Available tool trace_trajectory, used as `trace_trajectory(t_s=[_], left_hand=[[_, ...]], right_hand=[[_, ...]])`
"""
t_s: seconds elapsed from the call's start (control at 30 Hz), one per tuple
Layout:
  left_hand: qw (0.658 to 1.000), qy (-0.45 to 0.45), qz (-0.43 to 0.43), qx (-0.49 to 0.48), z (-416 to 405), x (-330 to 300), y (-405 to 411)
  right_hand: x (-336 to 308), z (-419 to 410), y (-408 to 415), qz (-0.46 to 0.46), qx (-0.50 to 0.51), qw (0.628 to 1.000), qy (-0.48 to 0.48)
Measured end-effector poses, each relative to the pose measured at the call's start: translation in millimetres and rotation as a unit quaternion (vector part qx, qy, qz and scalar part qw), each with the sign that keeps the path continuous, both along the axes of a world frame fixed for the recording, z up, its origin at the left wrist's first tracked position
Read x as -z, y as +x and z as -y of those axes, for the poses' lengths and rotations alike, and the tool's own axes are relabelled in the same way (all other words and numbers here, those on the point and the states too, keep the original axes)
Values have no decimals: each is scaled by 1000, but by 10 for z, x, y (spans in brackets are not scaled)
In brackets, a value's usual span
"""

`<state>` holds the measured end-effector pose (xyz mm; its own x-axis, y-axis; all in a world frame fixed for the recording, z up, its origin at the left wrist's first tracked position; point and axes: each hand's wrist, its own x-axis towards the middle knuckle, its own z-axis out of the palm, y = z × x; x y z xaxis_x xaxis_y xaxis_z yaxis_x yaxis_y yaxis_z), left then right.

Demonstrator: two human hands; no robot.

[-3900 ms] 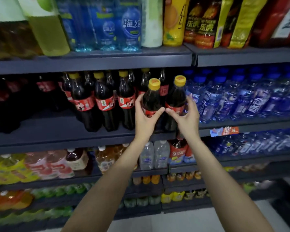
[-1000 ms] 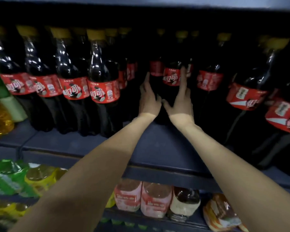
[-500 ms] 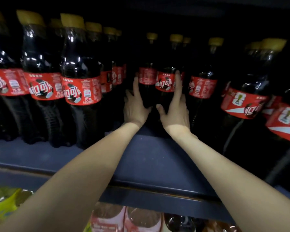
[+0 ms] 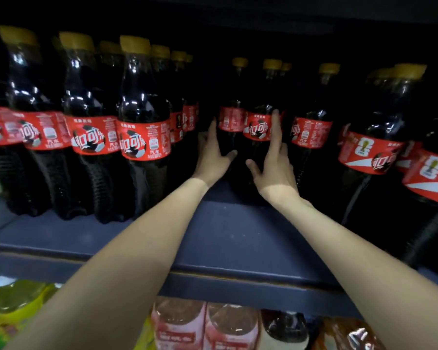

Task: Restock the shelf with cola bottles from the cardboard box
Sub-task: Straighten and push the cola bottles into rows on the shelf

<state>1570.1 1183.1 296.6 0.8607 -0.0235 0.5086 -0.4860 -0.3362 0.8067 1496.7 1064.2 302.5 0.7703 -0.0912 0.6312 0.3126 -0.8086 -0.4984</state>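
Two cola bottles [image 4: 257, 137] stand upright deep on the shelf [image 4: 228, 238], straight ahead of both hands, long axes vertical; the left hand [image 4: 213, 154] lies flat-fingered against the left bottle's side, the right hand [image 4: 273, 162] has straight fingers on the other's label, neither curled round anything; the bottles' bases are lost in shadow; the cardboard box is out of view.

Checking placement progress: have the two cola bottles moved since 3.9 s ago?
Yes. The two cola bottles went from the shelf front edge deep into the gap, back toward the rear; left hand and right hand rest open against them.
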Motion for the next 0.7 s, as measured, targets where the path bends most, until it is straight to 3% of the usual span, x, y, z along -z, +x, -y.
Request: trace_trajectory(t_s=[0.13,0.3,0.53,0.7], left_hand=[[998,-50,-10,25,-5,17,-86],[996,-35,71,30,-28,65,-107],[991,58,80,-87,52,99,-126],[983,55,75,-157,197,112,-14]], right_hand=[[-30,-79,-13,-15,55,998,5],[-8,-63,25,-6,39,999,-5],[-40,-25,32,-13,0,1000,-9],[-48,42,30,-17,-14,1000,-2]])
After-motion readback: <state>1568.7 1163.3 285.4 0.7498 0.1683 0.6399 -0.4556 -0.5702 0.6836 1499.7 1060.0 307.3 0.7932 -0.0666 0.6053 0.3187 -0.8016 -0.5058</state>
